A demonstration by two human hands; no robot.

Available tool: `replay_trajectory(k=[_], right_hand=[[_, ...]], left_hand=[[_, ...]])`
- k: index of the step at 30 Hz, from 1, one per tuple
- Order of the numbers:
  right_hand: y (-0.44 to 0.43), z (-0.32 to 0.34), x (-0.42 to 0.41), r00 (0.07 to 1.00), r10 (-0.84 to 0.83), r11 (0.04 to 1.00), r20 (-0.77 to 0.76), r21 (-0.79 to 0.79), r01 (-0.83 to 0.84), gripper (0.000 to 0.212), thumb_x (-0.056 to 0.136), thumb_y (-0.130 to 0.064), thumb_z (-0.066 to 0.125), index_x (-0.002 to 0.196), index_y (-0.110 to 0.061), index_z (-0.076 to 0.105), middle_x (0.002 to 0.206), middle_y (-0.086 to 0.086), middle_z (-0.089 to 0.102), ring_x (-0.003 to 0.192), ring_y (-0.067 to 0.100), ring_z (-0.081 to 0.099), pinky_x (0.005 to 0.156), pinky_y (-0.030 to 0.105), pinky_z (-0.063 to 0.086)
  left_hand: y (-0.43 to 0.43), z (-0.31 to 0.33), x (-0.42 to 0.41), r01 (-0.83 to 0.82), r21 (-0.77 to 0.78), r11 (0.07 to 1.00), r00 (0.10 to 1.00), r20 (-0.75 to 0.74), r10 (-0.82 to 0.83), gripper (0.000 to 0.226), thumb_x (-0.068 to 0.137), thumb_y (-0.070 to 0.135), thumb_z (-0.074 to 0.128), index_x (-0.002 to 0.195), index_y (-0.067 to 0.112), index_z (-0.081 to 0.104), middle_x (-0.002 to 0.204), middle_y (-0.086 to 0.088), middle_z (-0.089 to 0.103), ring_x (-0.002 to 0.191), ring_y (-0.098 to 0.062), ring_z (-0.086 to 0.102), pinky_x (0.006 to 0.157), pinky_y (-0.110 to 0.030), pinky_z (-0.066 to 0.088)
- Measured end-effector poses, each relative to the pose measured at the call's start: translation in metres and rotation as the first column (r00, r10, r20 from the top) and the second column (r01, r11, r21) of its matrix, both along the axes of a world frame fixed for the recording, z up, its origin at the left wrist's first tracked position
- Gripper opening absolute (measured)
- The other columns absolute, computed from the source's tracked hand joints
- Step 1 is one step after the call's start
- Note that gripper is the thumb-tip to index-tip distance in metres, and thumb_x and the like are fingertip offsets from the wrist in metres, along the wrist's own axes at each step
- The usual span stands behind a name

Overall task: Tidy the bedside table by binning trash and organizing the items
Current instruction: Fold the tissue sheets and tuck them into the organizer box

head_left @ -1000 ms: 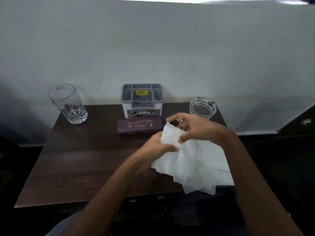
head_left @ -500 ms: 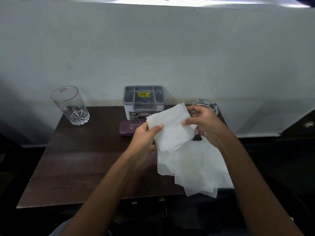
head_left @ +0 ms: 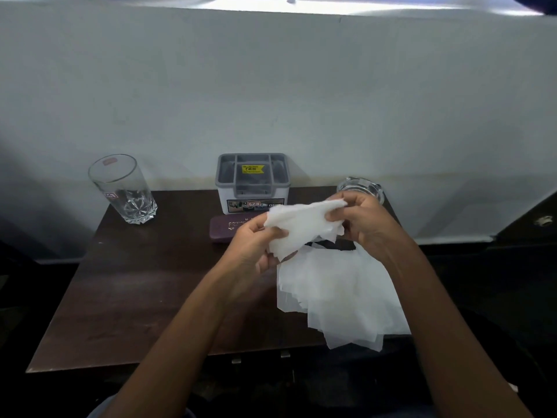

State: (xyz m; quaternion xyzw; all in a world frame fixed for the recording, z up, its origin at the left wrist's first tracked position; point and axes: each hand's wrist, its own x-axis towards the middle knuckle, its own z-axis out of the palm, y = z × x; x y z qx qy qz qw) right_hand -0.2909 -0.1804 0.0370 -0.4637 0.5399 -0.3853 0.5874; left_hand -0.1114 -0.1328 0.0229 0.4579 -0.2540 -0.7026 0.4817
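Observation:
A white tissue [head_left: 297, 226] is held up above the dark wooden bedside table [head_left: 144, 285]. My left hand [head_left: 256, 251] pinches its lower left edge and my right hand [head_left: 361, 220] pinches its upper right corner. Below it a loose pile of white tissues [head_left: 340, 294] lies on the table's right side and hangs over the front edge. A purple spectacle case [head_left: 223, 230] lies behind my left hand, partly hidden by the tissue.
A grey and white compartment organiser [head_left: 252, 182] stands at the back centre against the wall. A tall drinking glass [head_left: 125, 188] stands at the back left. A glass ashtray [head_left: 360, 187] sits at the back right, partly behind my right hand.
Both hands lifted one tissue off the pile and held it spread. Now the sheet is folded or bunched smaller between them, with my right hand lower than half a second ago.

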Motion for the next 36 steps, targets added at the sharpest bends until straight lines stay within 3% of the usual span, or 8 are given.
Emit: replay_trajectory(k=[2, 5, 11, 15, 22, 25, 28, 36], right_hand=[[0.0, 0.002, 0.002, 0.999, -0.037, 0.998, 0.019, -0.053, 0.038, 0.028, 0.08, 0.016, 0.051, 0.068, -0.009, 0.06, 0.066, 0.002, 0.062, 0.062, 0.016, 0.058, 0.048, 0.021, 0.052], [0.0, 0.002, 0.003, 0.999, -0.028, 0.992, 0.037, -0.125, 0.032, 0.036, 0.08, 0.015, 0.051, 0.061, -0.011, 0.066, 0.067, 0.0, 0.067, 0.065, 0.015, 0.062, 0.054, 0.023, 0.055], [0.003, 0.002, 0.005, 0.996, 0.06, 0.98, 0.059, -0.195, -0.047, 0.052, 0.081, 0.018, 0.042, 0.055, -0.016, 0.072, 0.079, 0.0, 0.072, 0.074, 0.012, 0.067, 0.061, 0.024, 0.057], [0.004, 0.003, 0.006, 0.997, 0.062, 0.981, 0.043, -0.186, -0.053, 0.047, 0.082, 0.014, 0.032, 0.077, -0.01, 0.073, 0.091, 0.004, 0.071, 0.08, 0.015, 0.063, 0.064, 0.025, 0.054], [0.002, 0.002, 0.003, 0.998, 0.047, 0.999, 0.032, 0.019, -0.048, 0.027, 0.091, -0.03, 0.053, 0.108, -0.012, 0.063, 0.097, 0.011, 0.063, 0.085, 0.023, 0.062, 0.073, 0.04, 0.055], [0.005, 0.001, 0.005, 0.993, 0.084, 0.996, -0.083, 0.017, -0.083, 0.027, 0.082, -0.008, 0.066, 0.109, -0.009, 0.061, 0.097, 0.007, 0.064, 0.079, 0.022, 0.064, 0.064, 0.032, 0.058], [0.004, 0.001, 0.011, 0.996, -0.041, 0.999, -0.074, -0.006, 0.041, 0.026, 0.079, 0.009, 0.063, 0.104, 0.002, 0.059, 0.09, 0.015, 0.065, 0.058, 0.02, 0.064, 0.052, 0.024, 0.055], [0.009, 0.006, 0.031, 0.964, -0.259, 0.965, 0.057, -0.016, 0.26, 0.016, 0.079, 0.012, 0.061, 0.093, 0.004, 0.06, 0.075, 0.012, 0.065, 0.048, 0.012, 0.065, 0.055, 0.022, 0.057]], left_hand=[[0.0, 0.005, 0.002, -0.007, 0.069, 0.998, 0.993, -0.114, 0.015, 0.025, 0.089, 0.02, 0.054, 0.11, 0.009, 0.062, 0.112, -0.015, 0.061, 0.095, -0.026, 0.063, 0.062, -0.032, 0.06], [-0.002, 0.004, 0.007, -0.009, 0.149, 0.989, 0.975, -0.217, 0.042, 0.043, 0.09, 0.046, 0.048, 0.103, 0.01, 0.068, 0.113, -0.013, 0.064, 0.098, -0.028, 0.064, 0.068, -0.036, 0.059], [0.001, 0.002, 0.003, -0.056, 0.21, 0.976, 0.984, -0.155, 0.09, 0.033, 0.083, 0.015, 0.065, 0.115, 0.01, 0.061, 0.108, -0.013, 0.063, 0.094, -0.028, 0.064, 0.061, -0.031, 0.061], [0.001, 0.0, 0.002, -0.044, 0.192, 0.98, 0.994, -0.094, 0.063, 0.031, 0.079, -0.007, 0.063, 0.104, 0.011, 0.062, 0.119, -0.015, 0.06, 0.09, -0.025, 0.063, 0.054, -0.025, 0.058], [0.001, -0.001, -0.001, -0.158, 0.053, 0.986, 0.983, 0.103, 0.152, 0.034, 0.08, -0.013, 0.061, 0.101, 0.014, 0.06, 0.107, -0.009, 0.059, 0.089, -0.024, 0.062, 0.056, -0.022, 0.058], [0.002, -0.001, -0.001, -0.175, -0.032, 0.984, 0.965, 0.195, 0.178, 0.036, 0.081, -0.011, 0.061, 0.106, 0.014, 0.059, 0.102, -0.004, 0.058, 0.092, -0.021, 0.062, 0.065, -0.025, 0.06], [0.001, -0.002, 0.001, -0.211, -0.059, 0.976, 0.947, 0.237, 0.219, 0.037, 0.081, -0.011, 0.061, 0.11, 0.012, 0.058, 0.103, -0.003, 0.057, 0.093, -0.02, 0.06, 0.065, -0.026, 0.06], [-0.003, -0.007, 0.006, -0.435, -0.053, 0.899, 0.879, 0.193, 0.437, 0.024, 0.087, -0.007, 0.055, 0.104, 0.009, 0.056, 0.091, -0.003, 0.061, 0.08, -0.014, 0.062, 0.056, -0.019, 0.057]])
